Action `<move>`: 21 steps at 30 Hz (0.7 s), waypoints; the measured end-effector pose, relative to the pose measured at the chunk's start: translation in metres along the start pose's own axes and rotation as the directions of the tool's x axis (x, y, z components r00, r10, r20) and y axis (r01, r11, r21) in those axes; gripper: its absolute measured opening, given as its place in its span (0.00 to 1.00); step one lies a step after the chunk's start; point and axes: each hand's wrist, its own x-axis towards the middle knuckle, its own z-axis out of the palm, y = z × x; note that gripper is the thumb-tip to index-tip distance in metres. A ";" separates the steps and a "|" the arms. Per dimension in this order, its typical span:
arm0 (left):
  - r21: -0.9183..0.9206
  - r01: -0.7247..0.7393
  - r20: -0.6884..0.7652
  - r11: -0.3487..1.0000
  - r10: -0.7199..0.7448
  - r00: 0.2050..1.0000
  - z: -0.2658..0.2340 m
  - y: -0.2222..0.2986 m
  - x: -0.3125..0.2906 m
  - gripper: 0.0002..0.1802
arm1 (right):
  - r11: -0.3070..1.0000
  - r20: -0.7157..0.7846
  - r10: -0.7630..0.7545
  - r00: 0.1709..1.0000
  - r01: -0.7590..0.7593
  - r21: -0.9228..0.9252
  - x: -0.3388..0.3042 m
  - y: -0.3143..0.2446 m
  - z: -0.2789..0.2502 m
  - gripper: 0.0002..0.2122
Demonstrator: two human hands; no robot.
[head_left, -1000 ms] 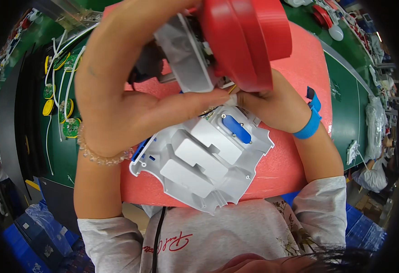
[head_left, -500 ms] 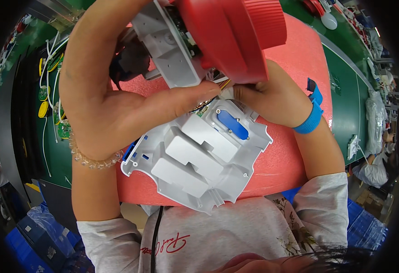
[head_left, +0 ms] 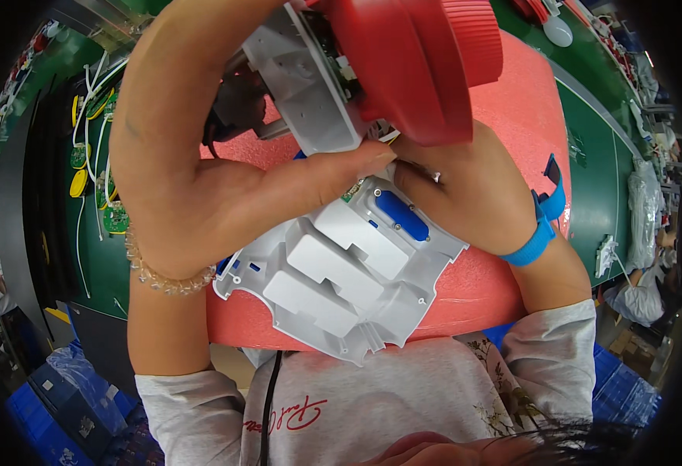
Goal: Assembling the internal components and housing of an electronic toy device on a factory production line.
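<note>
A red and grey plastic housing half [head_left: 403, 70] with a circuit board at its seam is tilted up at the far side. My left hand [head_left: 232, 194] curls around its grey side, thumb stretched to where a few thin wires show. My right hand [head_left: 473, 186] is closed beneath the red part, thumb and fingers pinched at the wires; the pinched piece is mostly hidden. Below both hands lies a light grey plastic housing shell [head_left: 333, 272], inner side up, with white box-shaped compartments and a blue oval cover [head_left: 401, 215] held by screws.
Pink foam padding [head_left: 504, 256] lies under the parts. At left, circuit boards with yellow rings and white cables [head_left: 111, 217] rest on the green table [head_left: 597, 186]. A clear plastic bag [head_left: 642, 202] and a small white connector [head_left: 606, 255] are at right.
The red and grey housing half and my left hand have shifted slightly right. My right hand has rolled and come a little nearer, covering more of the wires.
</note>
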 end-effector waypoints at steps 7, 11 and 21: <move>-0.003 -0.023 -0.009 1.000 0.023 1.000 -0.010 -0.005 -0.011 0.46 | 1.000 0.031 0.010 0.999 -0.010 0.008 0.003 -0.001 -0.007 0.09; -0.003 -0.042 -0.012 0.999 0.042 0.999 -0.008 -0.008 -0.012 0.46 | 0.999 0.084 0.018 0.996 -0.023 0.049 0.003 0.006 -0.008 0.10; 0.005 -0.107 0.000 0.994 0.107 0.994 -0.014 -0.012 -0.011 0.46 | 0.969 0.082 0.012 0.997 -0.032 0.244 0.003 0.017 -0.003 0.14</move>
